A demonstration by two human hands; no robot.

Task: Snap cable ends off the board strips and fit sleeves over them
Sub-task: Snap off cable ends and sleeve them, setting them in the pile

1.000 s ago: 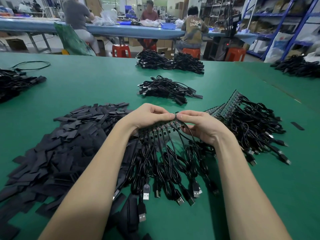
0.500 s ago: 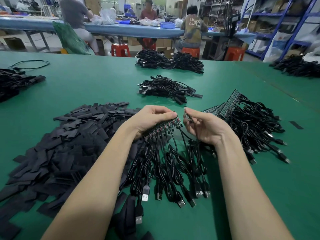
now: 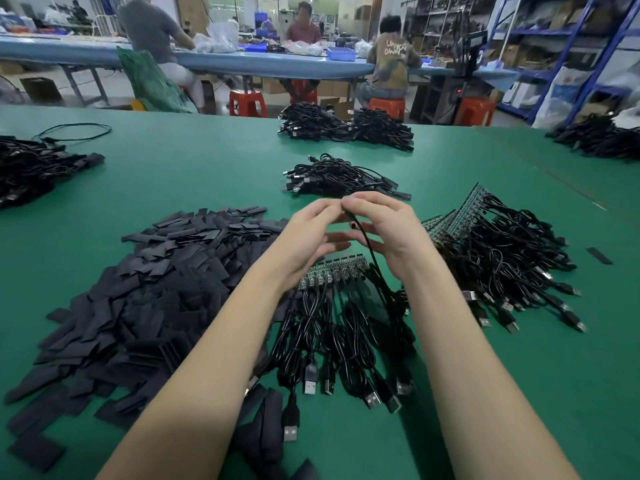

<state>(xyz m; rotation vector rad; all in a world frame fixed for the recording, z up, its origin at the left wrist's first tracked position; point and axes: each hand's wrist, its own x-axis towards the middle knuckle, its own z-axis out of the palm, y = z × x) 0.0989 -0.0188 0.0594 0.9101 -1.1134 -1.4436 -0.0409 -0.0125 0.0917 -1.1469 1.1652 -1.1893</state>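
Both hands, left hand (image 3: pixel 308 237) and right hand (image 3: pixel 391 233), pinch cable end (image 3: pixel 351 221) above board strip (image 3: pixel 332 271).

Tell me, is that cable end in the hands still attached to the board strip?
Off. The cable end is raised between both hands, above the board strip on the table.

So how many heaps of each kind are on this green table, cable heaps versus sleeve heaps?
Black cable heaps: 6
Flat black sleeve heaps: 1
Total: 7 heaps
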